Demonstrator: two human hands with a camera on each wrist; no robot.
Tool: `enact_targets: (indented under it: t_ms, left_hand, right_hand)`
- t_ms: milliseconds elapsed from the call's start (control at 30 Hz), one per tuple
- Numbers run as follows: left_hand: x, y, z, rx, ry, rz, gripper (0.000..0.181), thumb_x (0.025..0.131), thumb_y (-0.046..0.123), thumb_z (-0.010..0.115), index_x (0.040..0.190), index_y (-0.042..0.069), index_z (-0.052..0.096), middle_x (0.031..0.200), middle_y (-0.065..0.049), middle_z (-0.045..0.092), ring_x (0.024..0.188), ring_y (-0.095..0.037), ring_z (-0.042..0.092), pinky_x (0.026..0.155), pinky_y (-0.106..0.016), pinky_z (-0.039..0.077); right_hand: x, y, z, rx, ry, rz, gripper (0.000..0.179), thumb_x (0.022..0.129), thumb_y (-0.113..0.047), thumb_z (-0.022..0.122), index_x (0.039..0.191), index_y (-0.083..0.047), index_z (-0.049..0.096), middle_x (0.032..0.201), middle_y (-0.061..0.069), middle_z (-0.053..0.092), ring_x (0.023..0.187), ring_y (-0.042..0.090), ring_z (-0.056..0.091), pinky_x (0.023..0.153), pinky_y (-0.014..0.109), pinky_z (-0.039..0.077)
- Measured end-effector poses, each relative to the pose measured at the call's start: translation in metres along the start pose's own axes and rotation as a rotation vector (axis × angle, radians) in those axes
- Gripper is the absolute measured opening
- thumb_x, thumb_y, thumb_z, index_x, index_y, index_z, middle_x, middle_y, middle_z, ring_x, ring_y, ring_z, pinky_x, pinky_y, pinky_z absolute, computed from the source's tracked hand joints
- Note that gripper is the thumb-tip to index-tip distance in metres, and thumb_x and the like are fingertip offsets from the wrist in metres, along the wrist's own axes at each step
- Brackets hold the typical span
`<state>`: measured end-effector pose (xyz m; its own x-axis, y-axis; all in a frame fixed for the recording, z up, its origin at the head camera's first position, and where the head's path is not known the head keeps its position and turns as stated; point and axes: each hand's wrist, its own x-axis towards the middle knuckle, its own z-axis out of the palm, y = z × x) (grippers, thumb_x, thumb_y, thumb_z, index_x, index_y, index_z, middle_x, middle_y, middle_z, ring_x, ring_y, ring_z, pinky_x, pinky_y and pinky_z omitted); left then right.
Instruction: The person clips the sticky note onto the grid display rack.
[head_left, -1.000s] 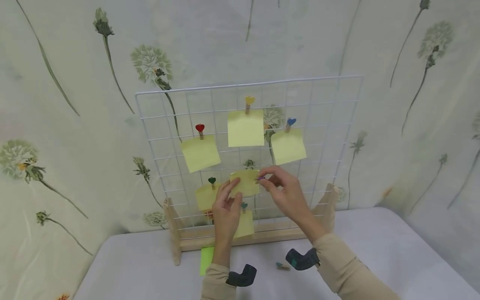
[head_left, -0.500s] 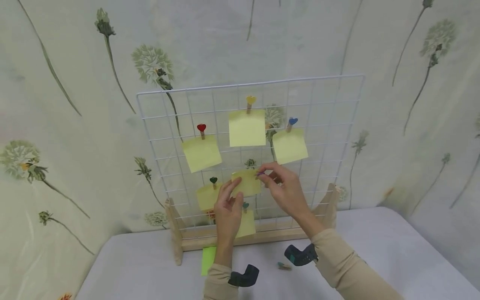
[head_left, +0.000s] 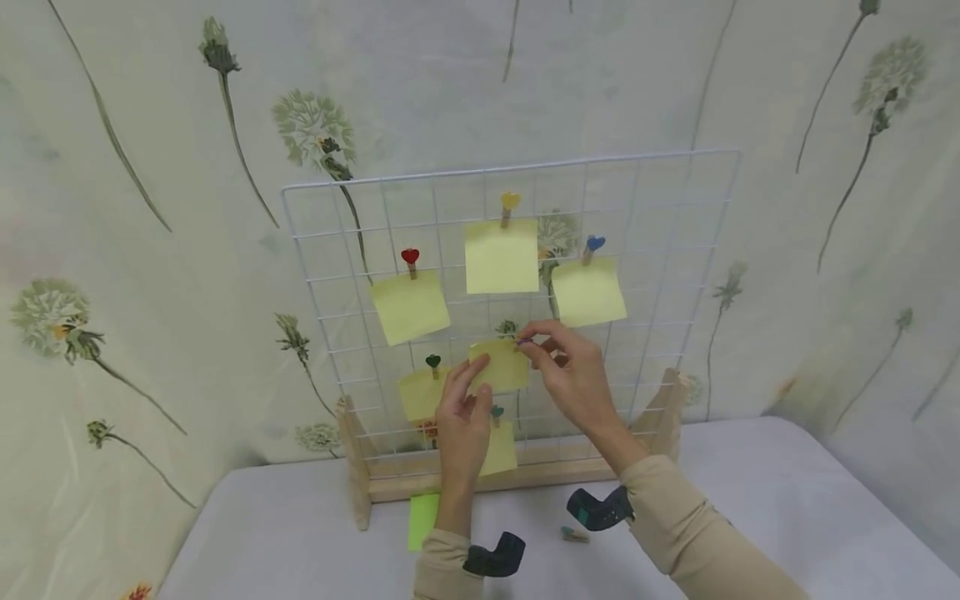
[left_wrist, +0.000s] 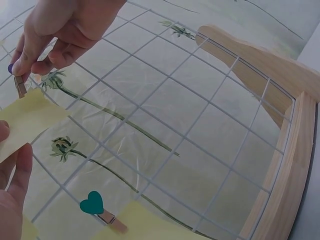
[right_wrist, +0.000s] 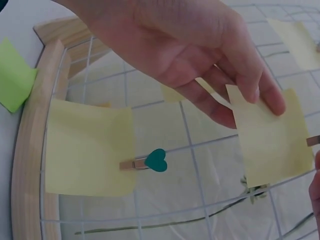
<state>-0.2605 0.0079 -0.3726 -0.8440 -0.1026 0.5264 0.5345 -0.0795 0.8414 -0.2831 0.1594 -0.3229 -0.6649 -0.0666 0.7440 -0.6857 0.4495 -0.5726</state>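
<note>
My left hand (head_left: 463, 417) pinches a yellow sticky note (head_left: 506, 367) by its left side, low in the middle of a white wire grid (head_left: 660, 275). In the right wrist view, some fingertips lie over the note's face and others pass behind it. My right hand (head_left: 573, 375) pinches a small wooden clothespin (left_wrist: 20, 87) with a purple top between thumb and index finger. Its tip sits right at the note's upper edge, near the right corner. Just below hangs another yellow note (right_wrist: 90, 150), clipped by a clothespin with a teal heart (right_wrist: 156, 160).
Higher on the grid, yellow notes hang from clothespins with red (head_left: 410, 257), yellow (head_left: 510, 200) and blue hearts (head_left: 596, 242); a green-heart one (head_left: 432, 361) is lower left. A wooden stand (head_left: 405, 487) holds the grid. A green note pad (head_left: 423, 521) and a loose clothespin (head_left: 575, 535) lie on the table.
My right hand has moved up a little, taking the purple-topped clothespin from the note's right side to its upper right corner. My left hand keeps its hold on the note.
</note>
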Motion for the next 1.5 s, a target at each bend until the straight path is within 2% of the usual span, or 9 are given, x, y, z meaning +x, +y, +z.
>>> enact_targets:
  t_ms: [400,500,633,1000,1300,1500]
  left_hand:
    - [-0.002,0.003,0.001,0.015,0.011,-0.014,0.035,0.093,0.000,0.052,0.126,0.007,0.059,0.130,-0.006,0.055,0.128,-0.022,0.044,0.090,-0.025,0.046]
    - [0.000,-0.006,0.002,0.011,0.013,-0.017,0.036,0.093,0.001,0.052,0.126,0.011,0.059,0.130,-0.004,0.055,0.128,-0.020,0.044,0.090,-0.026,0.046]
    - [0.002,-0.022,0.002,0.016,0.012,0.009,0.034,0.094,0.008,0.053,0.127,0.017,0.060,0.130,0.000,0.056,0.128,-0.016,0.044,0.089,-0.026,0.047]
    - [0.003,-0.024,0.003,0.020,0.013,-0.001,0.036,0.094,0.006,0.054,0.129,0.016,0.058,0.133,-0.001,0.054,0.131,-0.016,0.041,0.091,-0.031,0.048]
    - [0.003,-0.025,0.002,0.027,0.000,0.020,0.036,0.094,0.011,0.054,0.128,0.023,0.058,0.133,0.005,0.054,0.131,-0.013,0.040,0.093,-0.035,0.047]
    - [0.003,-0.026,0.002,0.037,-0.002,0.011,0.037,0.094,0.006,0.053,0.130,0.015,0.057,0.134,-0.001,0.054,0.131,-0.017,0.041,0.091,-0.031,0.048]
  right_hand:
    - [0.006,-0.002,0.004,-0.009,0.030,0.006,0.010,0.089,-0.018,0.064,0.099,-0.014,0.067,0.093,-0.002,0.071,0.074,0.016,0.062,0.049,0.021,0.046]
    - [0.007,-0.002,0.004,-0.015,0.038,0.008,0.010,0.089,-0.017,0.064,0.099,-0.013,0.066,0.093,-0.003,0.070,0.074,0.014,0.062,0.049,0.021,0.046]
    - [0.008,-0.001,0.004,-0.016,0.045,0.010,0.010,0.089,-0.017,0.065,0.098,-0.014,0.066,0.092,-0.002,0.070,0.074,0.015,0.062,0.049,0.021,0.047]
    - [0.010,-0.002,0.007,-0.029,0.045,0.025,0.010,0.090,-0.019,0.064,0.099,-0.014,0.066,0.092,0.000,0.071,0.074,0.012,0.061,0.049,0.022,0.047]
    - [0.012,-0.003,0.009,-0.017,0.051,0.007,0.009,0.090,-0.014,0.064,0.098,-0.009,0.066,0.089,0.004,0.071,0.061,0.015,0.062,0.042,0.022,0.046]
    - [0.012,-0.004,0.011,-0.040,0.046,-0.012,0.009,0.090,-0.013,0.064,0.097,-0.009,0.066,0.088,0.005,0.071,0.057,0.014,0.060,0.040,0.021,0.044]
